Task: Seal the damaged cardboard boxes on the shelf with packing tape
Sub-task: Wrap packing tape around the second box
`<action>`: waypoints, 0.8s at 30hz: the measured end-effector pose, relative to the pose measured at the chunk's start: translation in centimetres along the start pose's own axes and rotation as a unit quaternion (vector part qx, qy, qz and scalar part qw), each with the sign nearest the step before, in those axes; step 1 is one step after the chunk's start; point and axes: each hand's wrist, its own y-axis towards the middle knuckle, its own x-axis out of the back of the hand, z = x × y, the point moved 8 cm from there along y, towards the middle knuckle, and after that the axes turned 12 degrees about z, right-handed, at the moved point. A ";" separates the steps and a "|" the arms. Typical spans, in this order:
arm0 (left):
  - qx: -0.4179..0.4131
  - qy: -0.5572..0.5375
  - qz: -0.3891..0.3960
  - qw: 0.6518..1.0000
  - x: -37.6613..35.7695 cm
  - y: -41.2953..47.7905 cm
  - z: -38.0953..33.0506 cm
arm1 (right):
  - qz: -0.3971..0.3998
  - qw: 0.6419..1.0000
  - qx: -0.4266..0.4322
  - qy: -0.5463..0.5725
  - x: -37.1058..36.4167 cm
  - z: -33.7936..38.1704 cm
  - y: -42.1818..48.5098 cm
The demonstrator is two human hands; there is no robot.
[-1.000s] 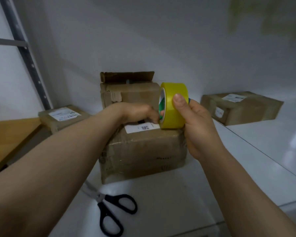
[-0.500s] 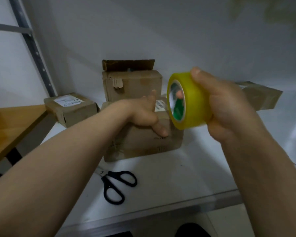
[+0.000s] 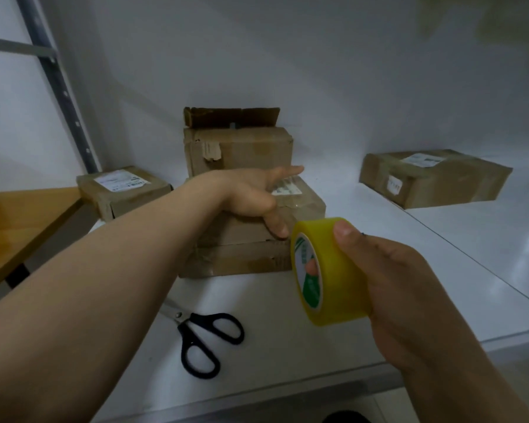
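Nearest: right hand (image 3: 409,285) clasps the tape roll (image 3: 333,270), thumb over its glossy yellow band, a fingertip showing inside the core; the roll is held in the air just off the front box's corner. Risk: the thin clear film could fold onto itself or go on skewed if pulled off-line; whether a strip runs to the box, cannot tell. Scissors (image 3: 202,340), black loops and steel blades, lie on the smooth white shelf (image 3: 287,355). Left hand (image 3: 251,196) lies flat, fingers straight, pressing the front box (image 3: 245,257), soft creased cardboard that may buckle. Behind, a taller box (image 3: 242,148), its torn flap standing up; farther off, the left box (image 3: 122,190) and right box (image 3: 434,178), flat, labelled.
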 end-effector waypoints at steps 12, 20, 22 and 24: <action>-0.027 0.161 -0.062 0.985 -0.1 -0.7 -1.0 | 0.001 0.998 -0.063 0.011 -1.1 -3.4 0.4; -0.089 0.269 -0.177 0.943 -3.0 -1.1 -3.2 | -0.002 0.989 -0.084 -0.122 -0.2 -2.9 1.7; -0.096 0.249 -0.165 0.949 -2.7 -0.9 -2.8 | -0.072 0.970 -0.051 -0.225 1.7 -1.2 1.9; -0.102 0.249 -0.164 0.949 -2.7 -0.8 -2.7 | -0.145 0.952 0.013 -0.268 3.1 1.3 2.1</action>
